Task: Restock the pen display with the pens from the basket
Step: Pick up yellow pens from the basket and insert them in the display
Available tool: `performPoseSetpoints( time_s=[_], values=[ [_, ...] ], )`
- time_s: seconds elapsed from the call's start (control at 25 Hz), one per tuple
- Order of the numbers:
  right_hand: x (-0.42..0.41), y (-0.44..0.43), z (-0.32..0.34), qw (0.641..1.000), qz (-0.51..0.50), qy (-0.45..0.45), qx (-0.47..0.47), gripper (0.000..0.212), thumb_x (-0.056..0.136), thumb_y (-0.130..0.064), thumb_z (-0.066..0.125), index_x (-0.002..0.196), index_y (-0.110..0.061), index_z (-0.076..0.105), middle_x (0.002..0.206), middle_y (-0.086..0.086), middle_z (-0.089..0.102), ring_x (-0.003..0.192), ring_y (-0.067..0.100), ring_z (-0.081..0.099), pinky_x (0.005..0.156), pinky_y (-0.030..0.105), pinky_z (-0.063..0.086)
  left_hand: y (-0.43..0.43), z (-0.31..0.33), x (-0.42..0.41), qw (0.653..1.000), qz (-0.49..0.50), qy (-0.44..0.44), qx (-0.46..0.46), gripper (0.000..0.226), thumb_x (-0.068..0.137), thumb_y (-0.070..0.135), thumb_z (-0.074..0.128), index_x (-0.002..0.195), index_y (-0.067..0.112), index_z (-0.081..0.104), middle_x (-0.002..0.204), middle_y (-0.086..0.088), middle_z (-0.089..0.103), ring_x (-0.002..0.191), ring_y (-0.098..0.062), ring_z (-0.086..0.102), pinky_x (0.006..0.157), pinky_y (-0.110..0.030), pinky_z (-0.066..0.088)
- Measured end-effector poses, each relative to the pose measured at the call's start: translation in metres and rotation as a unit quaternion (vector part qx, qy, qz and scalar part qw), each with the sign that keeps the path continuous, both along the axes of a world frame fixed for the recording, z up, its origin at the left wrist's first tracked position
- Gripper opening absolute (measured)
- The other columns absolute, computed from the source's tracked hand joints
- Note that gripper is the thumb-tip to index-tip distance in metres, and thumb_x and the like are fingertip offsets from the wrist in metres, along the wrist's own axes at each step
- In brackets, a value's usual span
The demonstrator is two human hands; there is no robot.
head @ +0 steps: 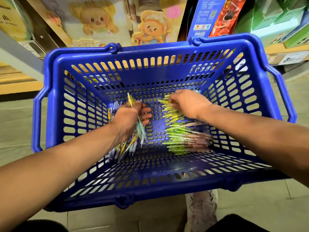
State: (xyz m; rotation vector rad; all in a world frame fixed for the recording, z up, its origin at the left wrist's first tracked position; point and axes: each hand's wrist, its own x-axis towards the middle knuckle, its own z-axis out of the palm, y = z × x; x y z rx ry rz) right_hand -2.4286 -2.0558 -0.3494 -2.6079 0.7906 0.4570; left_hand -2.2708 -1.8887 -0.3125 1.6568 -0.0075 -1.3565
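A blue plastic basket [160,64] fills the middle of the view, and both my hands are down inside it. My left hand [128,118] grips a bundle of pens [139,129], pale blue and yellow ones, that sticks out above and below the fist. More mixed pens [123,148] lie under that wrist. On the right a pile of green and yellow pens [185,136] with pinkish grips covers the basket floor. My right hand [187,104] reaches into the far end of that pile, fingers curled on yellow pens [164,102]; motion blur hides the exact hold.
Shelves with cartoon character boxes [93,22] and green boxes [275,19] stand behind the basket. A wooden shelf edge with a price label [291,59] runs at the right. The basket handles [280,91] hang down at both sides. Floor tiles and my shoe [202,208] lie below.
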Motion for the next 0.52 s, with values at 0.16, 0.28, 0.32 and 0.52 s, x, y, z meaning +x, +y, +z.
performPoseSetpoints(
  time_s=[0.16,0.28,0.32,0.52],
  values=[
    [0.037,0.05,0.029,0.945,-0.171,-0.168,0.221,0.007,0.089,-0.038,0.073,0.09,-0.033,0.069,0.075,-0.02,0.07,0.068,-0.01,0.064,0.057,0.006,0.046,-0.002,0.008,-0.005,0.996,0.015,0.065,-0.059,0.024,0.109,0.025,0.043,0.115,0.008,0.059,0.104,-0.011,0.076,0.088,-0.023,0.074,0.083,-0.042,0.059],
    [0.048,0.065,0.035,0.921,-0.159,-0.154,0.32,0.01,0.086,-0.038,0.077,0.091,-0.03,0.074,0.078,-0.016,0.075,0.067,-0.006,0.069,0.06,0.011,0.051,0.0,0.013,-0.005,0.995,0.009,0.074,-0.065,0.026,0.109,0.029,0.043,0.115,0.006,0.054,0.095,-0.009,0.078,0.08,-0.023,0.072,0.079,-0.045,0.058],
    [0.046,0.061,0.037,0.919,-0.129,-0.138,0.345,0.008,0.087,-0.04,0.075,0.092,-0.034,0.074,0.083,-0.019,0.075,0.072,-0.007,0.07,0.068,0.014,0.054,0.001,0.012,-0.004,0.998,0.001,0.049,-0.048,0.025,0.109,0.029,0.044,0.114,0.007,0.052,0.097,-0.01,0.077,0.08,-0.025,0.072,0.081,-0.047,0.058],
    [0.01,0.014,0.013,0.989,-0.017,0.035,0.143,0.01,0.096,-0.024,0.065,0.103,-0.029,0.07,0.101,-0.012,0.07,0.094,0.008,0.066,0.088,0.029,0.054,0.0,0.009,0.001,1.0,0.003,-0.005,-0.006,0.019,0.108,0.024,0.046,0.117,0.007,0.048,0.088,-0.01,0.062,0.071,-0.023,0.06,0.068,-0.041,0.053]
  ],
)
